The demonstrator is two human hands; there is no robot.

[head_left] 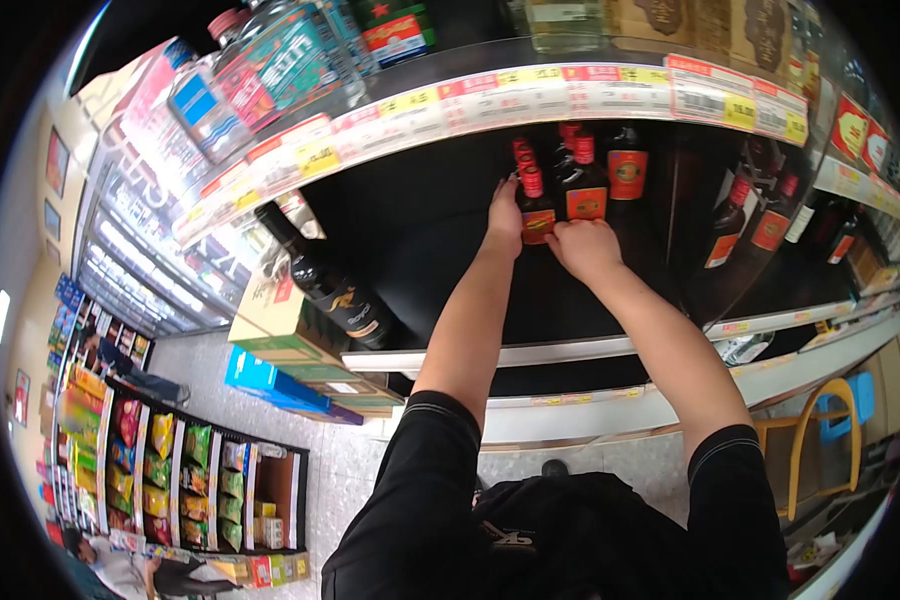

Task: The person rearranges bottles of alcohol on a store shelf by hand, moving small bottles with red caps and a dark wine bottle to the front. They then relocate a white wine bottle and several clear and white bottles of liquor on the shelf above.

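Observation:
On the black shelf (420, 225), my left hand (505, 216) grips the left side of a dark liquor bottle (537, 205) with a red cap and an orange-red label. My right hand (585, 248) has its fingers curled against the lower right side of that same bottle, partly covering its base. Right behind my right hand stands a second dark bottle (583, 185) with a red neck, and another bottle (626, 170) with an orange label is to its right. All are upright. Some of my left fingers are hidden behind the bottle.
A tall dark wine bottle (335, 285) stands at the shelf's left end. The price-tag rail (450, 100) of the upper shelf runs above my hands. Stacked cartons (280, 330) are at the left, a snack rack (180, 470) lower left, and a yellow chair (810, 440) at right.

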